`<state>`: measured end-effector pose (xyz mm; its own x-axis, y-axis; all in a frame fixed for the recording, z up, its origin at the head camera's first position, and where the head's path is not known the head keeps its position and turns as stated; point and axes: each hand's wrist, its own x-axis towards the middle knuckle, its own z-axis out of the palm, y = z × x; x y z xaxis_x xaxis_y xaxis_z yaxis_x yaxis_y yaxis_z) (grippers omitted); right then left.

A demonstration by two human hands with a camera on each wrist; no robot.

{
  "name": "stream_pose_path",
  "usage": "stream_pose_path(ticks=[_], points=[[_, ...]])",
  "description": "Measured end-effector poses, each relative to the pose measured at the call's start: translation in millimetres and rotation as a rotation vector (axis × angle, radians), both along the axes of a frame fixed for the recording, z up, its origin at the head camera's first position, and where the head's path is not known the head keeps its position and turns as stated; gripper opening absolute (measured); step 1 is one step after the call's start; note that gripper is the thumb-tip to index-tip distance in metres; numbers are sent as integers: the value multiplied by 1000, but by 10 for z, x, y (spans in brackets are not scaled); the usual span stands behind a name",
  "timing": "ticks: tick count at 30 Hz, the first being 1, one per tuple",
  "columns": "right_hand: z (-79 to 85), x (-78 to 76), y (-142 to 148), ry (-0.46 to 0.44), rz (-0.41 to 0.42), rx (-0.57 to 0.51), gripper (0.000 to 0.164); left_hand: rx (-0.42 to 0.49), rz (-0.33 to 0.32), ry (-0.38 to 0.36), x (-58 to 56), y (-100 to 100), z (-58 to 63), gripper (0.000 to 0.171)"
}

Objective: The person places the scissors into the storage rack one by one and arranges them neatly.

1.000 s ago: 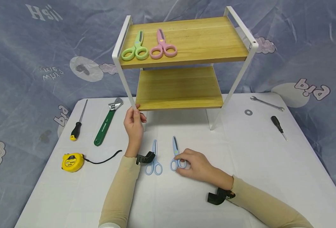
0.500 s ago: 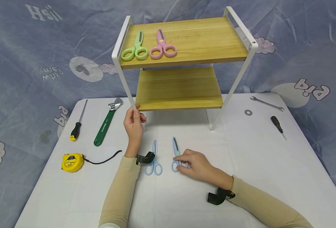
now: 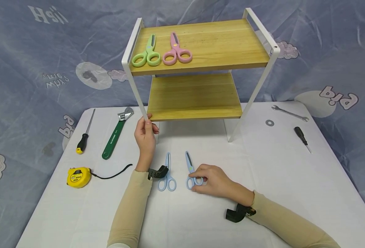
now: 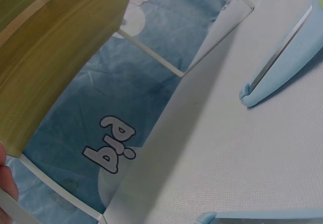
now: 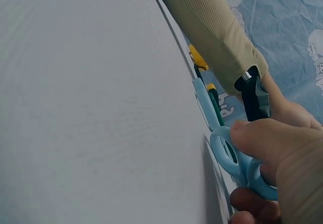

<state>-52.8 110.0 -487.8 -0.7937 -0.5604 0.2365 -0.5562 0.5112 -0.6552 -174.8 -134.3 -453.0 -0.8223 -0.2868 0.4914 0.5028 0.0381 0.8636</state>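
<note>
My left hand [image 3: 146,136] grips the left front leg of a two-tier shelf rack [image 3: 194,98], at the corner of its lower wooden board. My right hand [image 3: 211,181] pinches the handle loops of a pair of light blue scissors [image 3: 190,164], blades pointing away from me; in the right wrist view the thumb presses on one loop [image 5: 245,171]. Beside my left wrist, a second pair of blue scissors [image 3: 168,160] lies on the table, partly covered by the wrist camera. On the rack's top board are green scissors [image 3: 149,51] and pink scissors [image 3: 175,50].
Left on the white table [image 3: 262,193] lie a screwdriver [image 3: 83,141], a green-handled adjustable wrench [image 3: 114,137] and a yellow tape measure [image 3: 78,176] with a black strap. Right are a wrench [image 3: 289,112], a washer [image 3: 269,122] and a small screwdriver [image 3: 300,134]. Printed cloth [image 3: 30,113] hangs behind.
The scissors in my right hand shift slightly right, then swing so their tips lean left, a little nearer to me. My left hand keeps its place on the rack.
</note>
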Motion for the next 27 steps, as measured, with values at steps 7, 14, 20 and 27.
stream_pose_path(ticks=[7, 14, 20, 27], points=[[-23, -17, 12, 22, 16, -39, 31, 2, 0, 8, -3, 3, 5, 32], [-27, -13, 11, 5, 23, -76, 32, -2, 4, -8, 15, 8, 17, 30], [-18, -17, 14, -11, 29, -67, 34, 3, -3, -14, 12, 3, 11, 29], [45, -74, 54, -68, 107, -49, 35, 12, -1, -16, 7, 10, 0, 29]])
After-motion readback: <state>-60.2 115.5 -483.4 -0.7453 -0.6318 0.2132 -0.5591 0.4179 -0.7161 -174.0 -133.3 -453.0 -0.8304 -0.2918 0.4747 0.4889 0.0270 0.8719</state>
